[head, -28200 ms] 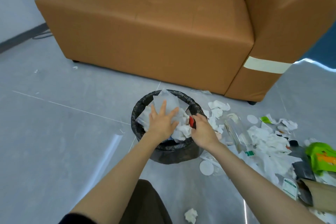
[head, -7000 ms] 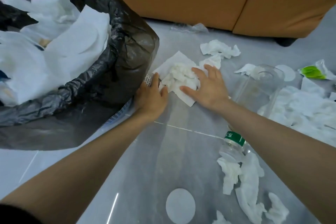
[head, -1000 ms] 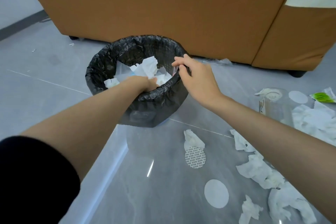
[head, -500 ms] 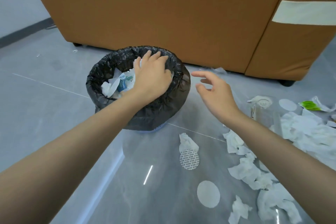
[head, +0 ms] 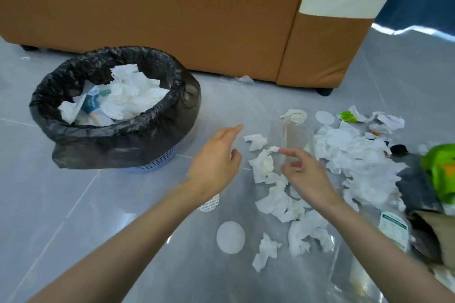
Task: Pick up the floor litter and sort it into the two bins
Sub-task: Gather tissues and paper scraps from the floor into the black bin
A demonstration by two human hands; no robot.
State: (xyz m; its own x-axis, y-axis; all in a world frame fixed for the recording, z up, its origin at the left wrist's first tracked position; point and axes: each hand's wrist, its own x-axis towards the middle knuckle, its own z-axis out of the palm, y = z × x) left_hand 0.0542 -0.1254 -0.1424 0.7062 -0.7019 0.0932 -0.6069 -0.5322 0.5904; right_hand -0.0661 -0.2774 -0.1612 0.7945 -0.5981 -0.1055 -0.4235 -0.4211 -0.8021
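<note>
A bin lined with a black bag [head: 172, 76] stands on the floor at the left, filled with crumpled white tissues [head: 133, 96]. Right of it, crumpled white tissues [head: 263, 165] lie scattered on the grey floor. My left hand [head: 216, 160] hovers open just left of these tissues, holding nothing. My right hand [head: 305, 177] hangs over them with relaxed fingers, its fingertips close to a tissue and a clear plastic bottle [head: 293, 135] lying on the floor. Only one bin is in view.
An orange sofa [head: 197, 12] stands behind the bin. A large heap of tissues [head: 357, 155], a green packet [head: 440, 170], white round discs [head: 230, 237] and a brown paper bag [head: 438, 229] lie at the right. A clear plastic sheet covers the floor under the litter.
My left hand has come out of the bin and moved right, over the floor tissues. My right hand has dropped down toward the tissues by the bottle. The view has swung to the right.
</note>
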